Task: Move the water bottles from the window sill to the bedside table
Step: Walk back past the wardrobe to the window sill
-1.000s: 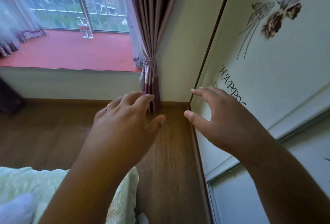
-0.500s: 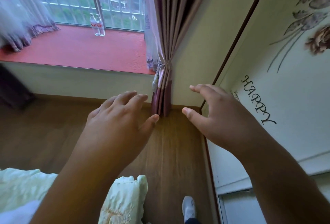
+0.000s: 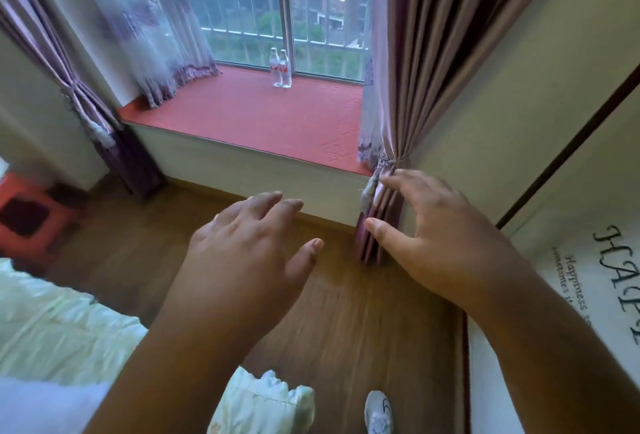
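Bottles: two water bottles (image 3: 281, 68) stand touching, upright on the red window sill (image 3: 263, 118), by the glass.
Left hand (image 3: 247, 253): mine, fingers spread, empty, well short of the sill.
Right hand (image 3: 436, 243): also spread and empty, before the tied curtain (image 3: 408, 87) at the sill's right end.

Two water bottles (image 3: 281, 68) stand upright on the window sill (image 3: 249, 118), touching side by side, at the back edge against the window (image 3: 277, 11). Sheer curtain (image 3: 156, 35) hangs left of them, tied curtain (image 3: 412, 70) right, its lower end reaching the floor (image 3: 145, 246). Sill sits above the floor, far side of it. Both hands out front over the floor, well short of the sill: left hand (image 3: 249, 253) centre, right hand (image 3: 440, 239) beside it, in front of the tied curtain. Bedding (image 3: 52, 329) lower left, wardrobe door (image 3: 588, 278) right, shoe (image 3: 379, 413) at bottom.
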Demonstrator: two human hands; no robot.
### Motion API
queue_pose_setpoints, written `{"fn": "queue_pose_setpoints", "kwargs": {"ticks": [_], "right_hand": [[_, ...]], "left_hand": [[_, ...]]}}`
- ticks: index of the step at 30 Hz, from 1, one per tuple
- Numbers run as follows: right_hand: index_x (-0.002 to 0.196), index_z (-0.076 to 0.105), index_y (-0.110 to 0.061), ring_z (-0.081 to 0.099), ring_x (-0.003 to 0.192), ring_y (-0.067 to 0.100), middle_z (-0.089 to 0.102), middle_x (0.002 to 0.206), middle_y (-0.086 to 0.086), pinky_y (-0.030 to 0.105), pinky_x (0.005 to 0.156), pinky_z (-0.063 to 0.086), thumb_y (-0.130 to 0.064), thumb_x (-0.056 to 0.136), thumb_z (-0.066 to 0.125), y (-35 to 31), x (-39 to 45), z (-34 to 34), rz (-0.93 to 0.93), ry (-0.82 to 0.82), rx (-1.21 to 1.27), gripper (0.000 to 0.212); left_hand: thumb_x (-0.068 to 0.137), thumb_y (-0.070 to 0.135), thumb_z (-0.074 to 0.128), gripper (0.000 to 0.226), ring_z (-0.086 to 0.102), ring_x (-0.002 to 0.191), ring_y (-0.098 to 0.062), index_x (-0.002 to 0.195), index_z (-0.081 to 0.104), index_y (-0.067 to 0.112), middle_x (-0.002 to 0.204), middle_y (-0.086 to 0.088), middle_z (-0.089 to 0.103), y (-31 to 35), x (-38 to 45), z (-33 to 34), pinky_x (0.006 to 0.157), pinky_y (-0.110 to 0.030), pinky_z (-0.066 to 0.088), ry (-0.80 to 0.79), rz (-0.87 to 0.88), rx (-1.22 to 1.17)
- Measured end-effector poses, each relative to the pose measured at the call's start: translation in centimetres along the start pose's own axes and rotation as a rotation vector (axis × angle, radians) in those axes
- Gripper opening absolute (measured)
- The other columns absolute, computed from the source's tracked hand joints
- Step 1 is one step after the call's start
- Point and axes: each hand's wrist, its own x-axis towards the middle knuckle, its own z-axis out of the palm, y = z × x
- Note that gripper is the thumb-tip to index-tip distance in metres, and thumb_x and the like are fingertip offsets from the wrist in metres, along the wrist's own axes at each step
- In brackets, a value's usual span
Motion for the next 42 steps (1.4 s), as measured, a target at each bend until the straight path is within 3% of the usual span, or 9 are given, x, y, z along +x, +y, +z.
{"fn": "queue_pose_setpoints", "kwargs": {"ticks": [10, 19, 28, 42], "right_hand": [[0.148, 0.033, -0.040, 0.032, 0.141, 0.013, 0.031, 0.154, -0.017, 0.044, 0.113, 0.034, -0.058, 0.091, 0.054, 5.2, 11.6, -3.0, -0.151, -0.096, 0.022, 0.064], [0.151, 0.029, -0.040, 0.029, 0.143, 0.012, 0.028, 0.156, -0.017, 0.044, 0.115, 0.032, -0.062, 0.091, 0.051, 4.9, 19.0, -1.7, -0.262, -0.186, 0.015, 0.067], [0.149, 0.029, -0.042, 0.033, 0.142, 0.014, 0.029, 0.156, -0.017, 0.047, 0.112, 0.037, -0.064, 0.090, 0.050, 1.2, 28.4, 2.6, -0.255, -0.222, -0.040, 0.067], [0.149, 0.032, -0.041, 0.035, 0.141, 0.015, 0.031, 0.155, -0.016, 0.045, 0.112, 0.037, -0.062, 0.090, 0.051, -11.6, 41.3, 8.2, -0.375, -0.242, -0.072, 0.066]], "left_hand": [[0.089, 0.071, 0.030, 0.063, 0.022, 0.143, -0.006, 0.147, 0.024, 0.047, 0.156, 0.021, 0.025, 4.5, 8.7, 1.0, 0.112, -0.037, 0.026, 0.032, -0.174, 0.016], [0.089, 0.070, 0.026, 0.065, 0.024, 0.143, -0.007, 0.148, 0.025, 0.044, 0.156, 0.018, 0.028, 3.1, 13.5, 1.4, 0.110, -0.038, 0.030, 0.029, -0.299, 0.058], [0.092, 0.068, 0.027, 0.061, 0.021, 0.144, -0.006, 0.148, 0.022, 0.045, 0.156, 0.020, 0.024, -3.6, 21.4, 3.2, 0.114, -0.037, 0.025, -0.015, -0.314, 0.012], [0.092, 0.067, 0.027, 0.061, 0.022, 0.144, -0.007, 0.148, 0.025, 0.044, 0.156, 0.018, 0.026, -18.3, 29.7, 0.3, 0.113, -0.036, 0.026, 0.064, -0.421, -0.010]]}}
